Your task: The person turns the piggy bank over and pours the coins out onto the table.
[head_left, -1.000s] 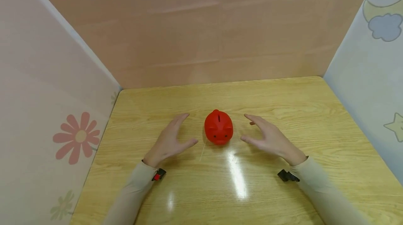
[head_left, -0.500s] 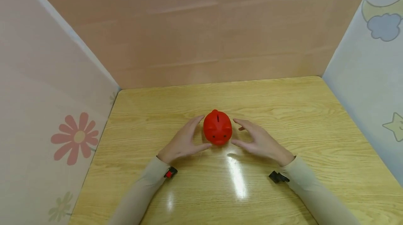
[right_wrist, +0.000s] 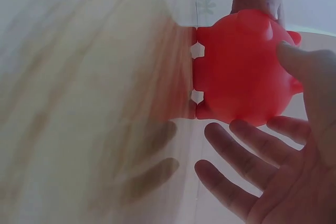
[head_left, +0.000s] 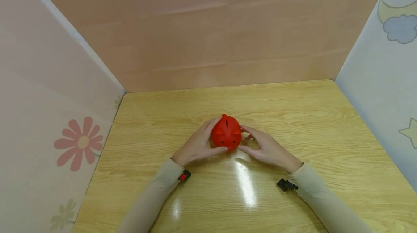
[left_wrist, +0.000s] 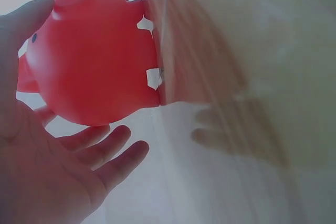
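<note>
Red piggy bank (head_left: 227,131) stands midway between the left and right edges of the surface (head_left: 293,106).
Left hand (head_left: 197,146) and right hand (head_left: 268,149) flank it, fingers spread; slot (head_left: 227,123) faces up, contents hidden.

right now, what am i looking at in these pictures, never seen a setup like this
There is no robot here, just a person's left hand and right hand, both bare. The widest picture comes from a camera worn on the head, looking down; the two closer ones come from black cameras at the wrists. On the wood-grain table stands a red piggy bank, not lifted. The left hand curves round one side of it; the right hand, relaxed, is close at the other side.
</note>
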The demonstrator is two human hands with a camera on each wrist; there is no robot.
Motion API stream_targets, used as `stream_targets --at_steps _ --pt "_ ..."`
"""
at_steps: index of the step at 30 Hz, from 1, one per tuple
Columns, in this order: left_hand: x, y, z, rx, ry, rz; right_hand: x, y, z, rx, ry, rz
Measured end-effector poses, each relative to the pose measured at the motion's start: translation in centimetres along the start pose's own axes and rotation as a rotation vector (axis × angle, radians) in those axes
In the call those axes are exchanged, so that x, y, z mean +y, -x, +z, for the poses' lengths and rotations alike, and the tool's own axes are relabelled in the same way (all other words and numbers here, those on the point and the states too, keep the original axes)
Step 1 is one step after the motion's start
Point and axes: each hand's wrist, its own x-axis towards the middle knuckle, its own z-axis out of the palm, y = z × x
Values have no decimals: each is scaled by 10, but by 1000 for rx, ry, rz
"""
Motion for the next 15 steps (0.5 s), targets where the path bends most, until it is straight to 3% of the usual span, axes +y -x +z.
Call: stream_targets --at_steps 7,15 --pt "0 -5 4 -25 27 -44 0 0 2 0 -3 -6" --pt "0 -10 -1 -18 146 -70 -3 -1 1 -8 -11 7"
